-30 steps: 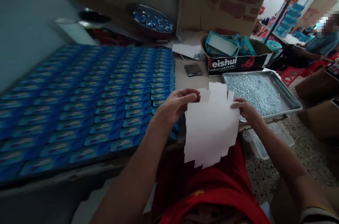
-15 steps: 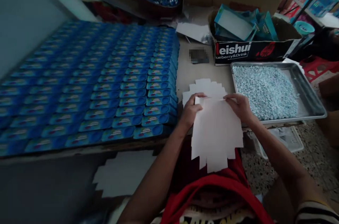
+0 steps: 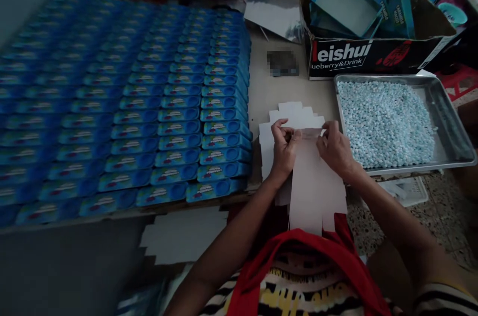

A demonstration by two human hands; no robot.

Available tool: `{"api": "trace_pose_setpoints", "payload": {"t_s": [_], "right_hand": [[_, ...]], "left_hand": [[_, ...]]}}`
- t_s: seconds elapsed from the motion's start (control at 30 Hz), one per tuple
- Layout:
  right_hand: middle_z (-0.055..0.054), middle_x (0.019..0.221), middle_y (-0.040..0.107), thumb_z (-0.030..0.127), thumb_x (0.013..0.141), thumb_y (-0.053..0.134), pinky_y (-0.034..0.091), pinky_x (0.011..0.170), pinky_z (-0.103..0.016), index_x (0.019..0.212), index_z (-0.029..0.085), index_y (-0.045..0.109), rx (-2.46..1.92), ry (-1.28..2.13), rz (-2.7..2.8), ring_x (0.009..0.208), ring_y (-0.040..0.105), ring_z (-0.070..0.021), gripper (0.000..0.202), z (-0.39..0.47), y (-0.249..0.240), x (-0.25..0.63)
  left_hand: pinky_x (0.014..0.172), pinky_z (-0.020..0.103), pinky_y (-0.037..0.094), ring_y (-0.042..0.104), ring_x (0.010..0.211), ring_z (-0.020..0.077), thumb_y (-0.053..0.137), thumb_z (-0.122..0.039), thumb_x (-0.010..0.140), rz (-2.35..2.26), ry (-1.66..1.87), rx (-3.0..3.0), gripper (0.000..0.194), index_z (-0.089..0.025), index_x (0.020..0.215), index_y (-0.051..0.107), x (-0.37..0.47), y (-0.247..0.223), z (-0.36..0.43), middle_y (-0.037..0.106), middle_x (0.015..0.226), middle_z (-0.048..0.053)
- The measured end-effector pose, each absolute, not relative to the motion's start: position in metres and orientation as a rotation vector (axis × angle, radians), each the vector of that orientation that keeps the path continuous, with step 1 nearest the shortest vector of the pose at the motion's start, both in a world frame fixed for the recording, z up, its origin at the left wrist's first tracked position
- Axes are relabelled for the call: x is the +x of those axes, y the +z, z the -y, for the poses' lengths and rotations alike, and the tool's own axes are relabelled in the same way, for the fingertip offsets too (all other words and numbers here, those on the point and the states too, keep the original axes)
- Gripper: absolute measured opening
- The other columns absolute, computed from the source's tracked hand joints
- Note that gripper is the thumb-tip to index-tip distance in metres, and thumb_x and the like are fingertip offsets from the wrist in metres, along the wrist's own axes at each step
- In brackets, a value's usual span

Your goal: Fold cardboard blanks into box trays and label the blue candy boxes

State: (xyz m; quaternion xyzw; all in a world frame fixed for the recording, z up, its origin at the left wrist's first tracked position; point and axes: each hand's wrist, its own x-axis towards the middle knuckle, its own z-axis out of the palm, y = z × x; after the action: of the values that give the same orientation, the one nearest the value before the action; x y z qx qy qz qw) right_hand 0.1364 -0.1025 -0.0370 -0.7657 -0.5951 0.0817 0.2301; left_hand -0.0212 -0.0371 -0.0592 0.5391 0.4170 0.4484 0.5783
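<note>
A white die-cut card (image 3: 317, 176) hangs over the table's front edge, its lower end near the red apron. My left hand (image 3: 286, 149) is closed on the card's upper left, thumb and fingers pinching near a fold. At the upper right corner, my right hand (image 3: 335, 149) grips the same card with bent fingers. The strip of card between the two hands is bent up. Beneath and behind it, more white cards (image 3: 292, 110) with stepped edges lie on the table.
Rows of blue packs (image 3: 220, 141) cover the table's left side. To the right, a metal tray (image 3: 448, 136) holds pale blue pellets (image 3: 384, 126). Behind it stands a black carton (image 3: 396, 57) with teal boxes (image 3: 347, 2). More white cards (image 3: 182, 236) lie below the table, at left.
My left hand has moved right and inward along the card's top, and its left side is now folded or turned in. The right hand's fingers are more curled. The view has shifted downward.
</note>
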Motion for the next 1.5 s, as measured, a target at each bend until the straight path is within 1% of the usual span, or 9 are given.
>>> {"api": "trace_pose_setpoints", "payload": {"t_s": [0.07,0.23,0.43,0.67,0.9,1.0,1.2,1.37,1.5], "right_hand": [[-0.009,0.089,0.071,0.026,0.097,0.043,0.047,0.073,-0.037,0.136,0.015,0.050,-2.139,0.234,1.541,0.080,0.067,-0.0261,0.041,0.109,-0.036,0.134],[-0.010,0.096,0.077,0.032,0.102,0.042,0.048,0.076,-0.037,0.153,0.015,0.046,-2.155,0.373,1.624,0.086,0.071,-0.0269,0.054,0.118,-0.018,0.134],[-0.013,0.112,0.080,0.042,0.108,0.035,0.047,0.081,-0.034,0.127,0.018,0.074,-2.165,0.571,1.705,0.094,0.073,-0.0256,0.049,0.095,0.007,0.156],[-0.005,0.074,0.075,0.043,0.097,0.061,0.034,0.064,-0.030,0.083,0.020,0.084,-2.172,0.782,1.945,0.070,0.064,-0.0166,0.035,0.070,0.017,0.171],[-0.006,0.079,0.075,0.047,0.087,0.077,0.038,0.067,-0.032,0.094,0.026,0.086,-2.322,0.654,2.199,0.075,0.066,-0.0214,0.023,0.069,0.010,0.155],[-0.012,0.085,0.075,0.041,0.090,0.075,0.041,0.072,-0.035,0.087,0.022,0.083,-2.290,0.459,2.315,0.081,0.068,-0.0253,0.021,0.069,0.004,0.143],[-0.011,0.077,0.072,0.030,0.091,0.074,0.045,0.084,-0.040,0.096,0.021,0.080,-2.083,0.676,2.305,0.088,0.070,-0.0283,0.012,0.061,-0.011,0.133],[-0.013,0.085,0.076,0.025,0.093,0.068,0.047,0.086,-0.042,0.118,0.023,0.077,-2.047,0.674,2.417,0.093,0.071,-0.0304,0.026,0.067,-0.026,0.118],[-0.015,0.088,0.077,0.023,0.090,0.071,0.049,0.087,-0.043,0.104,0.020,0.079,-2.200,0.526,2.419,0.096,0.072,-0.0325,0.017,0.056,-0.006,0.135]], "left_hand": [[0.100,0.033,0.048,0.061,0.100,0.0195,0.056,-0.041,0.099,-0.997,1.019,1.375,0.019,-0.025,0.107,0.059,-0.024,-0.053,0.040,0.063,0.099,0.003],[0.103,0.036,0.047,0.063,0.103,0.0215,0.047,-0.037,0.105,-1.120,0.965,1.453,0.030,-0.024,0.084,0.063,-0.027,-0.038,0.042,0.068,0.096,0.004],[0.082,0.031,0.045,0.057,0.081,0.0171,0.072,-0.025,0.084,-1.135,0.830,1.445,0.014,-0.022,0.081,0.059,-0.023,-0.028,0.036,0.063,0.082,-0.001],[0.077,0.031,0.042,0.051,0.073,0.0156,0.068,-0.023,0.084,-1.102,0.733,1.496,0.020,-0.022,0.073,0.052,-0.025,-0.028,0.042,0.058,0.074,-0.003],[0.088,0.040,0.051,0.066,0.089,0.0252,0.062,-0.018,0.086,-1.083,0.575,1.693,0.007,-0.024,0.088,0.065,-0.029,-0.031,0.035,0.075,0.092,0.006],[0.095,0.045,0.054,0.071,0.096,0.0307,0.066,-0.004,0.073,-1.055,0.509,1.837,0.039,-0.025,0.106,0.071,-0.030,-0.034,0.026,0.079,0.099,0.009],[0.100,0.054,0.055,0.074,0.102,0.0391,0.066,0.003,0.067,-1.093,0.395,1.933,0.060,-0.021,0.121,0.074,-0.030,-0.034,0.023,0.080,0.100,0.014],[0.109,0.051,0.053,0.073,0.112,0.0343,0.060,0.000,0.076,-1.090,0.455,1.791,0.058,-0.020,0.130,0.070,-0.037,-0.037,0.026,0.080,0.112,0.013],[0.110,0.047,0.054,0.069,0.124,0.0305,0.065,-0.013,0.086,-1.000,0.512,1.631,0.058,-0.020,0.143,0.060,-0.052,-0.018,0.026,0.073,0.133,0.014]]}}
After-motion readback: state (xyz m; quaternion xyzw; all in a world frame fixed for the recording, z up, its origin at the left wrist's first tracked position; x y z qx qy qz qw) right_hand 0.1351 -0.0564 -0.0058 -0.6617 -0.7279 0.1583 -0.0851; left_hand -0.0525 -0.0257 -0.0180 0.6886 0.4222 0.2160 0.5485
